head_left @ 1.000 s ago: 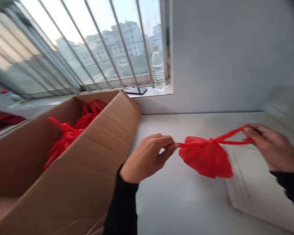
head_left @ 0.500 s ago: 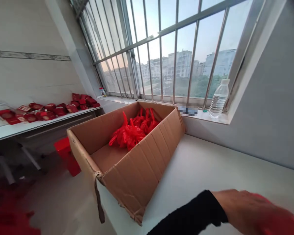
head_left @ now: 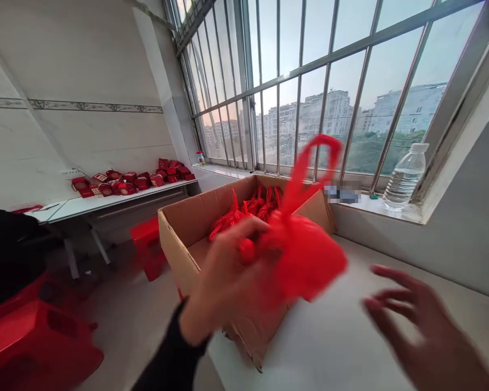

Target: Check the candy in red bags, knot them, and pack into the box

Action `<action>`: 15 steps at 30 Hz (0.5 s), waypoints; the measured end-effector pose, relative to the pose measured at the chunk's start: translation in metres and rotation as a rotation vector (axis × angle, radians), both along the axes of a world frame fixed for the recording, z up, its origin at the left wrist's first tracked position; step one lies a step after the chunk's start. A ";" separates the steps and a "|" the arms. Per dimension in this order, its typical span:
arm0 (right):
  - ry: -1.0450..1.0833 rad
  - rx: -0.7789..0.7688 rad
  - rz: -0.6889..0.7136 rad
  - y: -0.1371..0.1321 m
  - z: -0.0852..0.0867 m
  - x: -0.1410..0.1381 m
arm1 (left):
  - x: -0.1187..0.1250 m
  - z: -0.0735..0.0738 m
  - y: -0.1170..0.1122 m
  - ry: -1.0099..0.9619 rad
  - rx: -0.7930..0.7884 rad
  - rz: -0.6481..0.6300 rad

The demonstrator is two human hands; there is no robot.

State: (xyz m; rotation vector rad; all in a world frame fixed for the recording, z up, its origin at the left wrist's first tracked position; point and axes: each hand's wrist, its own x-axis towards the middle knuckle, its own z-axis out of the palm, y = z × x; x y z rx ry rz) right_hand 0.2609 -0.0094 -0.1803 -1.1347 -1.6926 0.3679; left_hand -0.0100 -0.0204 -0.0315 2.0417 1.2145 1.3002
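Left hand grasps red bag near its neck; right hand empty, fingers parted. Best held clear of carton behind grip.

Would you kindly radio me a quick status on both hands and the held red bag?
Left hand gripping red bag, in front of cardboard box. Right hand empty, open, over white table. Bag blocks part of box from view.

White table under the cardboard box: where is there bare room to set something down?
Bare tabletop shows between the cardboard box, the right hand and the wall below the windowsill. It is crowded inside the box, where red plastic bags lie bunched, and in front, where the left hand holds another red bag.
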 end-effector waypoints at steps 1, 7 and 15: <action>-0.025 0.009 0.045 0.006 0.012 -0.028 | -0.016 0.012 0.002 -0.019 0.018 0.079; -0.492 0.039 0.401 0.054 0.077 -0.150 | -0.088 0.037 0.056 0.030 0.104 0.499; -0.621 -0.034 0.340 0.032 0.069 -0.135 | -0.115 0.019 0.114 0.129 0.004 0.428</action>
